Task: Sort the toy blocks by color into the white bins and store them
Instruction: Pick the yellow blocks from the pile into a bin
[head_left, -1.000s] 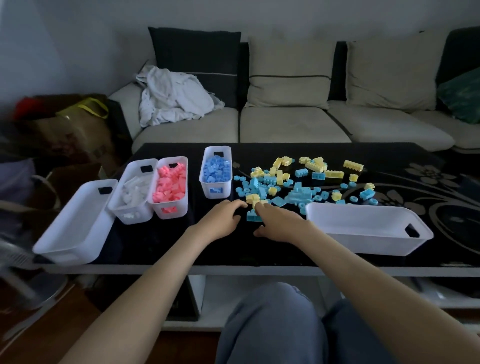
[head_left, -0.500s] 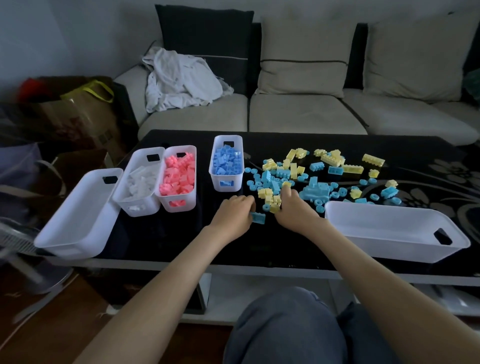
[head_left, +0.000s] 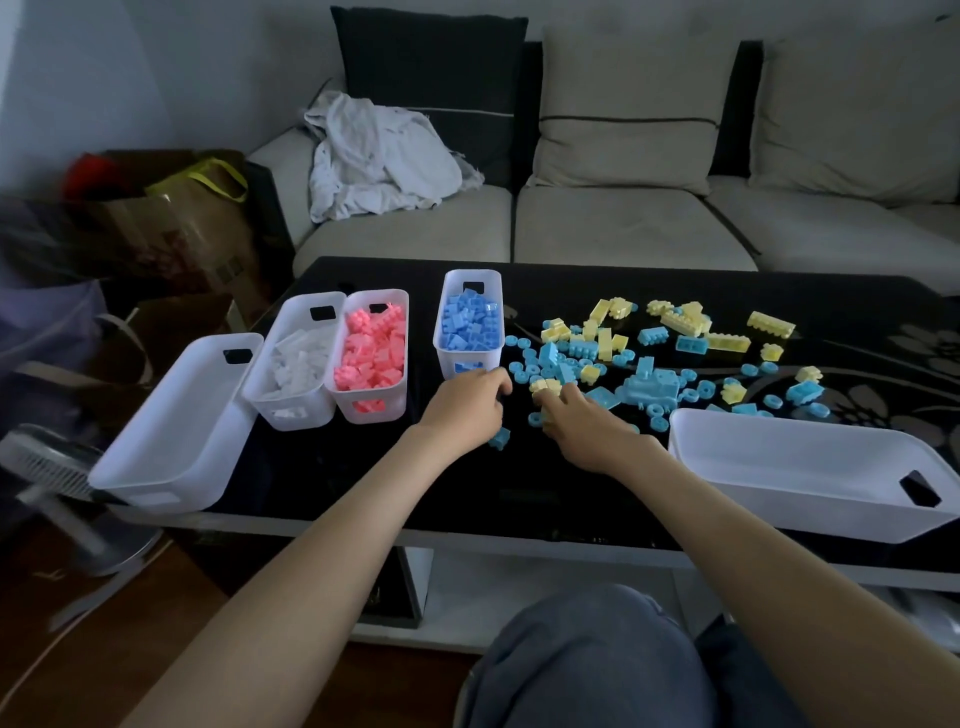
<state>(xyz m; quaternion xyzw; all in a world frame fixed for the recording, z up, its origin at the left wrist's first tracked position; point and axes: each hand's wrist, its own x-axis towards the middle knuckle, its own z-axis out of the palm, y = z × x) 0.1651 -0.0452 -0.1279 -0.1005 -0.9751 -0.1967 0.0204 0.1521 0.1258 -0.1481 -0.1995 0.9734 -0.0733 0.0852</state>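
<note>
Loose yellow and light-blue toy blocks lie scattered on the black table. My left hand is curled, knuckles up, just in front of the bin of blue blocks; what its fingers hold is hidden. A light-blue block lies by its wrist. My right hand pinches a small clump of yellow blocks at the near left edge of the pile. Bins of white blocks and pink blocks stand further left.
An empty large white bin sits at the table's left end, tilted over the edge. Another empty large bin lies at the front right. A sofa with a crumpled cloth is behind. A fan stands on the floor at left.
The camera moved closer and turned left. Both hands slid forward toward the pile; my left hand shifted up next to the blue bin, and my right hand closed on the yellow blocks.
</note>
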